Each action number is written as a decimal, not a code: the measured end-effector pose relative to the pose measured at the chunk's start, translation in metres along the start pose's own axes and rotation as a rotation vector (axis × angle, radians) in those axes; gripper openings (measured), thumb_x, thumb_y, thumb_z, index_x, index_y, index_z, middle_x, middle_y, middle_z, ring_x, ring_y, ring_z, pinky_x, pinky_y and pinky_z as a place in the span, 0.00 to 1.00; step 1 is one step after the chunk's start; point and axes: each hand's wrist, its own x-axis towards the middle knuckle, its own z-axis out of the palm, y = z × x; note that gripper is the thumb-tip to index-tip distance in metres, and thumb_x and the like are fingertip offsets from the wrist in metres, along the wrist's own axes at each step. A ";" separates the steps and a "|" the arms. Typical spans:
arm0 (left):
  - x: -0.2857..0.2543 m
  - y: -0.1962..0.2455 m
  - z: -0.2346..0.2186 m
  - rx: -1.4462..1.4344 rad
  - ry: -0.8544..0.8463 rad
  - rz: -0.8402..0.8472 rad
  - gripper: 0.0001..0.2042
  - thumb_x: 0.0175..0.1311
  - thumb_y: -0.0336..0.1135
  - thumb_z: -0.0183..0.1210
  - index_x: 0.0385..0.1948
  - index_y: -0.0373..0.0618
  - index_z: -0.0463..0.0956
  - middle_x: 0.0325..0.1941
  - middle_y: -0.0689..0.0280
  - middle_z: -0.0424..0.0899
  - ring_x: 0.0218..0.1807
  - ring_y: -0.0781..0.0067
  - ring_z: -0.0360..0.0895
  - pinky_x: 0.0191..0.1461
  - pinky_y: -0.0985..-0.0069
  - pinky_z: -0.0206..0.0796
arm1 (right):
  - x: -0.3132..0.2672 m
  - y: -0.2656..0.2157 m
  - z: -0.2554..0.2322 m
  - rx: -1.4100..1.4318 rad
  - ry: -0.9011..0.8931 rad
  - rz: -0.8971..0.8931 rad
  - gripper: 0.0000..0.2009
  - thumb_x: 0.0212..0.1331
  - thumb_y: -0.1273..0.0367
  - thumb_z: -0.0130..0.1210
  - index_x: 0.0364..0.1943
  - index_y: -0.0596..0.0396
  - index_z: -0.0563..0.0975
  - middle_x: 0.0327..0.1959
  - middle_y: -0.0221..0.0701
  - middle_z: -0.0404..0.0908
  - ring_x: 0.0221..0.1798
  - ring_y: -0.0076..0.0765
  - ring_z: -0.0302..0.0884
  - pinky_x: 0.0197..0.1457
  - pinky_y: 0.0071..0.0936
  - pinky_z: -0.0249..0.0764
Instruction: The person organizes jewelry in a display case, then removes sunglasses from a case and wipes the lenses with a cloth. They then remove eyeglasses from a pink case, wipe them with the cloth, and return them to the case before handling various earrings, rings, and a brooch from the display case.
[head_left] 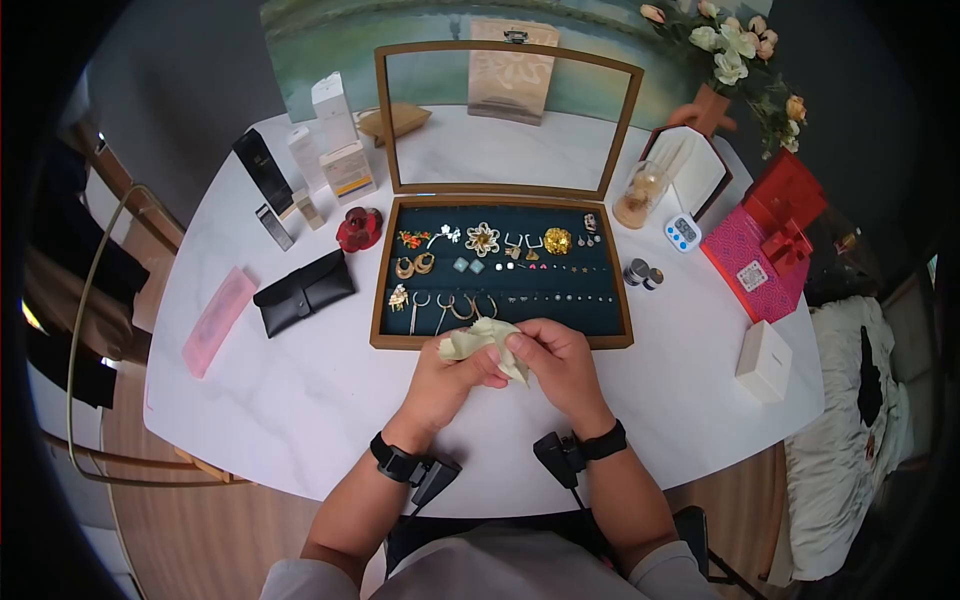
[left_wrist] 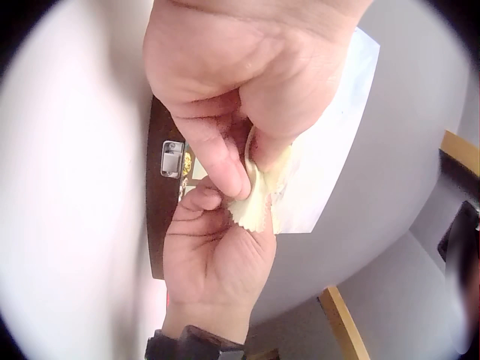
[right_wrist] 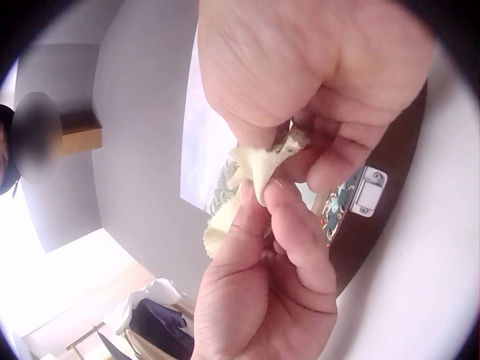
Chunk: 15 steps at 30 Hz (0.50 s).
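A small pale yellow cloth (head_left: pixel 482 340) with zigzag-cut edges is bunched up between both hands, just over the front edge of the jewelry box (head_left: pixel 500 341). My left hand (head_left: pixel 445 378) pinches it between thumb and fingers. From the other side my right hand (head_left: pixel 562 368) grips it, thumb on top. In the right wrist view the folded cloth (right_wrist: pixel 261 169) shows a dark, glinting bit near the right fingertips; I cannot tell what is inside the folds. Behind the hands, the box's dark green lining carries rows of earrings (head_left: pixel 415 265) and brooches (head_left: pixel 482 239).
The box's glass lid (head_left: pixel 500 120) stands raised. At left lie a black case (head_left: pixel 305 292), a pink pouch (head_left: pixel 220 320), a red flower (head_left: pixel 359 229) and several cosmetic boxes. At right are a glass jar (head_left: pixel 641 195), a timer (head_left: pixel 683 233), a red gift box (head_left: pixel 760 250) and a white box (head_left: pixel 764 362).
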 end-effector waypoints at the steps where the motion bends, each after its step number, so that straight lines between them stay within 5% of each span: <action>1: 0.000 -0.001 -0.001 -0.015 0.019 -0.015 0.14 0.71 0.34 0.58 0.50 0.32 0.74 0.41 0.57 0.85 0.38 0.69 0.85 0.43 0.75 0.81 | 0.000 0.000 0.000 0.001 0.004 -0.009 0.07 0.66 0.72 0.59 0.43 0.62 0.82 0.34 0.22 0.79 0.35 0.12 0.73 0.37 0.15 0.70; 8: 0.003 -0.006 -0.010 -0.161 -0.047 -0.043 0.14 0.76 0.35 0.51 0.52 0.32 0.72 0.42 0.56 0.84 0.38 0.67 0.85 0.43 0.73 0.81 | 0.001 0.003 -0.001 0.020 -0.065 -0.146 0.08 0.64 0.76 0.59 0.45 0.63 0.82 0.39 0.25 0.79 0.37 0.15 0.74 0.39 0.15 0.71; 15: 0.003 -0.003 -0.004 -0.141 0.005 -0.021 0.12 0.67 0.25 0.60 0.50 0.34 0.75 0.44 0.59 0.84 0.44 0.69 0.84 0.46 0.73 0.82 | 0.001 0.002 -0.002 0.001 -0.062 -0.169 0.08 0.65 0.77 0.57 0.46 0.64 0.82 0.43 0.27 0.78 0.40 0.16 0.76 0.42 0.15 0.72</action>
